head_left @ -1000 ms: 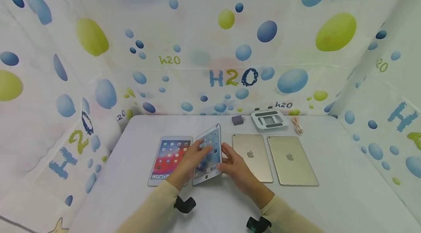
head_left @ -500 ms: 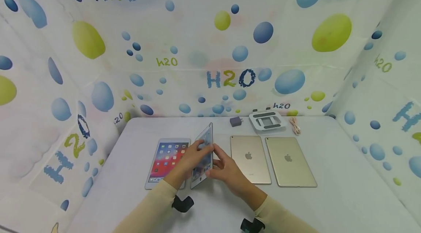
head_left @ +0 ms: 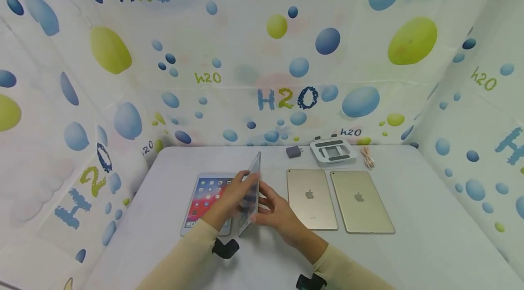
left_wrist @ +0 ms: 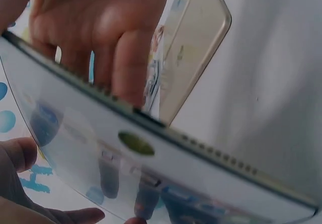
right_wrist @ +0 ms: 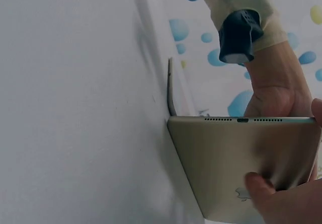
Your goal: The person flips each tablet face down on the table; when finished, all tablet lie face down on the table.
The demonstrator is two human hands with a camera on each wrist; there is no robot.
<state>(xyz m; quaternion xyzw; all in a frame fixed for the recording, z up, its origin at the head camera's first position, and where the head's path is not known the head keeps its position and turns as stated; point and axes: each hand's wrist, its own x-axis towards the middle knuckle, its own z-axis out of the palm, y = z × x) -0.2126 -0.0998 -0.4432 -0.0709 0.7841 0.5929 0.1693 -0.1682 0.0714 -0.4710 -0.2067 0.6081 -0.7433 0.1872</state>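
Note:
A gold-backed white tablet [head_left: 252, 204] stands on edge between both hands, near the table's middle, its screen turned left. My left hand [head_left: 227, 199] holds it on the screen side, thumb near the upper part of the edge. From the other side my right hand [head_left: 281, 214] grips it, thumb at the near edge and fingers behind the back. The right wrist view shows the gold back [right_wrist: 216, 153] with a fingertip beside the apple logo. In the left wrist view the home button [left_wrist: 136, 142] and the speaker holes show.
Left of it lies a lit tablet [head_left: 204, 199], screen up. Two gold tablets lie face down on the right, one pinkish [head_left: 309, 208], the other yellower [head_left: 364, 210]. Behind are a dark charger plug [head_left: 293, 152], a white stand [head_left: 332, 151] and a coiled cable [head_left: 367, 157].
The held tablet has turned from facing me to nearly edge-on, its screen swinging left. Both hands have shifted slightly left with it. The other things lie as before; the head view shifted a little.

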